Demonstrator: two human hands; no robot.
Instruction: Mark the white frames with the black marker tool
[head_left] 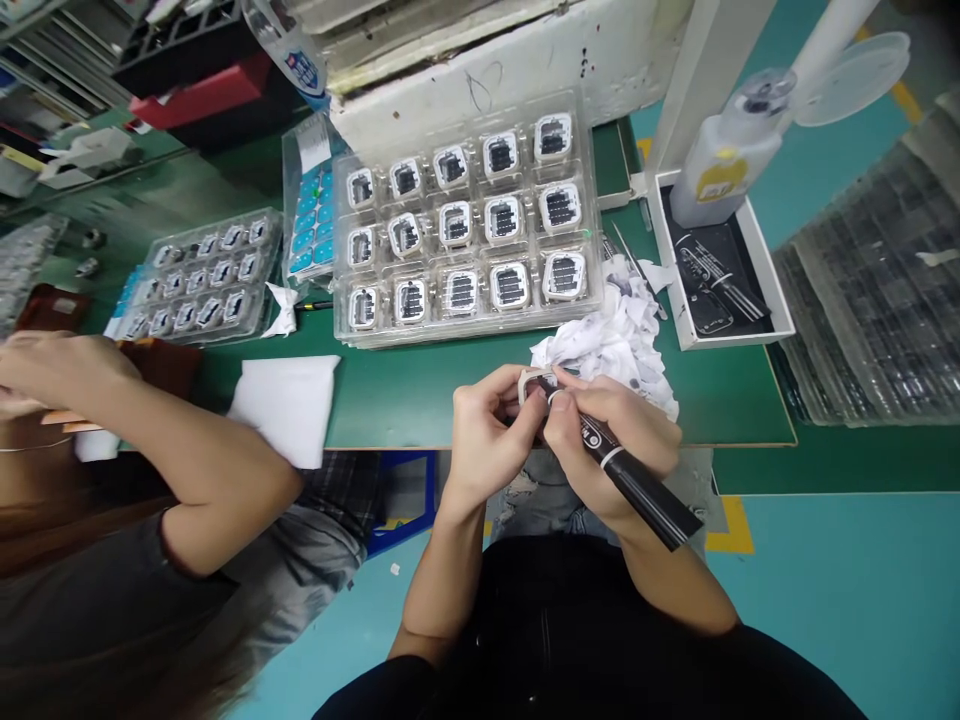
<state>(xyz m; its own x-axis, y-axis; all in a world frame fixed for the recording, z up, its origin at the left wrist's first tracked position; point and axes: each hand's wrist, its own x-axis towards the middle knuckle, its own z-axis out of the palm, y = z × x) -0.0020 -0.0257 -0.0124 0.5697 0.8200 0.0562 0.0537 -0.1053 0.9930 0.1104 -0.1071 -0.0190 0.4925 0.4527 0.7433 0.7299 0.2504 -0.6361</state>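
My left hand [491,425] is closed around a small white-framed part [527,381], held just over the near edge of the green table [420,390]. My right hand [611,440] grips a black marker pen [637,480] and its tip rests on the part. A crumpled stained white cloth [615,340] lies right behind my hands. Beyond it stands a clear plastic tray [469,225] with three rows of the same white-framed dark parts.
A co-worker's arm [172,440] reaches across at the left, near a white sheet [289,405] and a second tray of parts [202,280]. A white box [716,270] holds a squeeze bottle [724,160] at right. Stacked clear trays [870,290] lie far right.
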